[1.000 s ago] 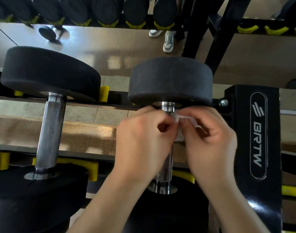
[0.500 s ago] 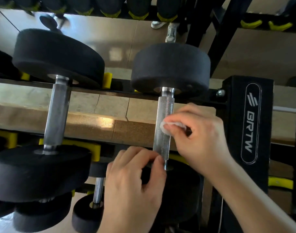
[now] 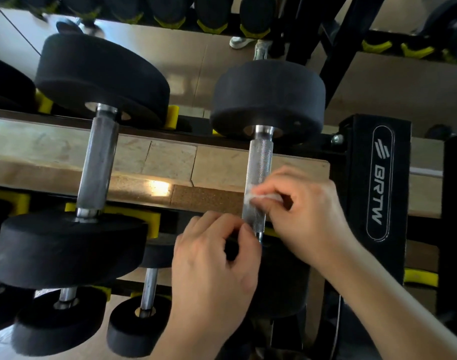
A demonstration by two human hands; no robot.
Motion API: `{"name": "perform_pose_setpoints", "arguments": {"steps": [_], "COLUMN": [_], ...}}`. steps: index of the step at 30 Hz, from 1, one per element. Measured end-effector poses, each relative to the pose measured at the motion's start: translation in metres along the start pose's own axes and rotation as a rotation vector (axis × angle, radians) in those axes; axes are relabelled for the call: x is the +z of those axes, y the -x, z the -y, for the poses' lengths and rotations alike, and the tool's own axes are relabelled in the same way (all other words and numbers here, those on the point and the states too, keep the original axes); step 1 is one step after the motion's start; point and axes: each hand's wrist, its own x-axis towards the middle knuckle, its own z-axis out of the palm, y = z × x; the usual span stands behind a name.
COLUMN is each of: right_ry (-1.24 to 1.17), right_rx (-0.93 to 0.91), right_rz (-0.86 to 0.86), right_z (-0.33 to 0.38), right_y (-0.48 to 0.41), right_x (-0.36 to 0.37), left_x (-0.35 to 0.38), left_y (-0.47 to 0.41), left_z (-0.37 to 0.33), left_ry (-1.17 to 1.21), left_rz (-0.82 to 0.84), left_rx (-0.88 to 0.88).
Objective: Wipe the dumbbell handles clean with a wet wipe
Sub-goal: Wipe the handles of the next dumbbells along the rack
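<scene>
A black dumbbell [image 3: 269, 100] rests on the rack with its knurled steel handle [image 3: 259, 165] running toward me. My right hand [image 3: 305, 211] pinches a small white wet wipe [image 3: 263, 197] and presses it against the handle's right side, a little below the middle. My left hand [image 3: 217, 266] sits at the handle's near end with fingers curled, fingertips touching the steel; it covers the near weight head. A second dumbbell lies to the left, its smooth handle [image 3: 98, 162] untouched.
The black rack upright with a BRTW logo [image 3: 380, 178] stands close on the right. Yellow cradles [image 3: 144, 219] hold the dumbbells. Smaller dumbbells [image 3: 141, 323] sit on the tier below. A mirror behind reflects more dumbbells and someone's shoes [image 3: 244, 42].
Both hands began up under the far weight head. The right hand slid the wipe down the handle; the left hand dropped to the handle's near end. The camera shifted slightly.
</scene>
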Motion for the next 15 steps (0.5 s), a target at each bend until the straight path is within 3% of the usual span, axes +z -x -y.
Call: {"name": "perform_pose_setpoints", "arguments": {"steps": [2,5,6,10,13,15], "right_ry": [0.016,0.09,0.093,0.081,0.201,0.218], "right_rx": [-0.041,-0.014,0.002,-0.102,-0.131,-0.078], "right_rz": [0.023,-0.178,-0.161,0.17,-0.025,-0.041], "right_z": [-0.002,-0.008,-0.007,0.003,-0.002,0.003], "right_y": [-0.006,-0.034,-0.031,-0.004,-0.033,-0.032], "right_x": [-0.001,0.002,0.002,-0.002,0.001,0.002], "left_x": [0.001,0.0,0.0,0.0,0.0,-0.001], "left_y": [0.001,0.002,0.001,0.001,0.001,0.001], "left_z": [0.001,0.002,0.002,0.002,0.0,0.001], "left_ry": [-0.003,0.015,0.021,0.038,0.056,0.064], "left_rz": [-0.01,-0.014,-0.017,-0.031,-0.031,-0.023], "left_rx": [0.004,0.002,0.001,0.004,0.005,-0.01]}}
